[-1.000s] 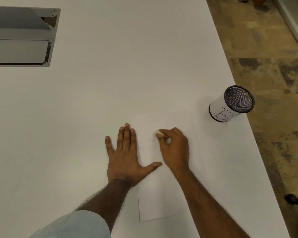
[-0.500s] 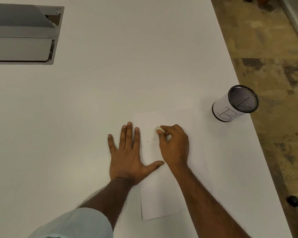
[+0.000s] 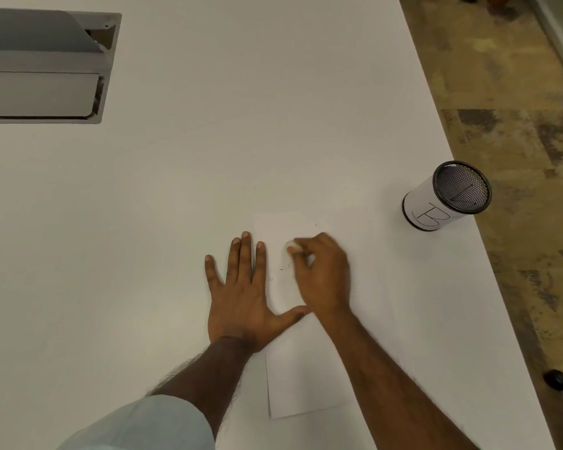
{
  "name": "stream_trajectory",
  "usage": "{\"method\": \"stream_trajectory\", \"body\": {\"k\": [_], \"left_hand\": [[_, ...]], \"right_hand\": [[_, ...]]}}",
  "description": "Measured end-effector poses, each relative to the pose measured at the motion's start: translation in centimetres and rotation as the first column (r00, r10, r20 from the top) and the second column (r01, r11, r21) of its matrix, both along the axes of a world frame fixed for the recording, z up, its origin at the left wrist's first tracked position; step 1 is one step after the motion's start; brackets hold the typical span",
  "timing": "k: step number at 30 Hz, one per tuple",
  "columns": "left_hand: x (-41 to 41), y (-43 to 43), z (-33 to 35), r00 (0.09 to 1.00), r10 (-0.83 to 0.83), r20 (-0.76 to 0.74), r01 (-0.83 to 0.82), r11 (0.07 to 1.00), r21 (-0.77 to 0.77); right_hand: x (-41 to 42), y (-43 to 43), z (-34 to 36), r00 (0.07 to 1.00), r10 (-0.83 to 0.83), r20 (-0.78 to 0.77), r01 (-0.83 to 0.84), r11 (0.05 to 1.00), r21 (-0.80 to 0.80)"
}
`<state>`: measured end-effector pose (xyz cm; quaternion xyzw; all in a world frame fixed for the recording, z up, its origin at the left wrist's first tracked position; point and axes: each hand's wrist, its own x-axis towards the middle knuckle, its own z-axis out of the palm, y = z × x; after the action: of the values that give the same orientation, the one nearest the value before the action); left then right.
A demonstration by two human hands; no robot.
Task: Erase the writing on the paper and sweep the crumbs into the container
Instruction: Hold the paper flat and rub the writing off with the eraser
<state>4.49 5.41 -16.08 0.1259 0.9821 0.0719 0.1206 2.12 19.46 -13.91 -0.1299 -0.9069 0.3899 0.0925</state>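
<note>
Seen from the head camera, looking down on a wide white counter [image 3: 208,177]. Lying on it near the front edge, a white sheet of paper [image 3: 309,378], long side running away from the viewer, its near left corner plainly outlined, its far edge faint against the counter. Pressed flat on the sheet's left margin, the left hand [image 3: 241,297]: fingers straight and spread, palm down, thumb stretched rightward across the paper, holding nothing, simply pinning the sheet. Just to its right, over the upper half of the paper, the right hand [image 3: 322,274], curled into a tight grip with thumb and fingertips pinched on a small white eraser [image 3: 294,245]. Only the eraser's rounded far-left end showing beyond the fingertips, the rest hidden inside the grip; lower face apparently against the paper, though blurred. Between the two hands, just near-left of the eraser, a few faint dark marks or crumbs [image 3: 281,268] on the sheet, too small to tell which; one more speck near the sheet's far edge. Well to the right of the grip, close to the counter's right edge, a cylindrical container [image 3: 436,209] with a black mesh interior, dark rim and a white paper wrap bearing a hand-drawn letter, apart from the paper. At the far left, a grey recessed panel [image 3: 39,66] set into the counter. Beyond the right edge, mottled brown floor [image 3: 507,92]. At bottom left, a pale sleeve [image 3: 143,427] on the left arm.
</note>
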Motion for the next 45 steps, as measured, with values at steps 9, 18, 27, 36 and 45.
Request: {"method": "stream_trajectory", "body": {"k": [9, 18, 27, 36, 45], "left_hand": [[-0.1, 0.1, -0.1, 1.0, 0.01, 0.006, -0.01, 1.0, 0.007], [0.0, 0.0, 0.2, 1.0, -0.004, 0.015, 0.004, 1.0, 0.004], [-0.1, 0.0, 0.1, 1.0, 0.006, 0.006, -0.006, 1.0, 0.007], [-0.1, 0.0, 0.1, 1.0, 0.011, 0.023, -0.011, 1.0, -0.006], [-0.1, 0.1, 0.2, 1.0, 0.01, 0.025, -0.01, 1.0, 0.008]], "right_hand": [[0.1, 2.8, -0.3, 0.979, -0.189, -0.073, 0.189, 0.982, -0.018], [0.6, 0.8, -0.6, 0.998, -0.02, -0.053, 0.024, 0.997, 0.073], [0.6, 0.6, -0.2, 0.999, -0.028, -0.03, 0.027, 0.999, -0.027], [0.5, 4.1, -0.6, 0.987, -0.122, -0.103, 0.121, 0.992, -0.021], [0.7, 3.9, -0.5, 0.987, -0.106, -0.123, 0.098, 0.993, -0.068]]}}
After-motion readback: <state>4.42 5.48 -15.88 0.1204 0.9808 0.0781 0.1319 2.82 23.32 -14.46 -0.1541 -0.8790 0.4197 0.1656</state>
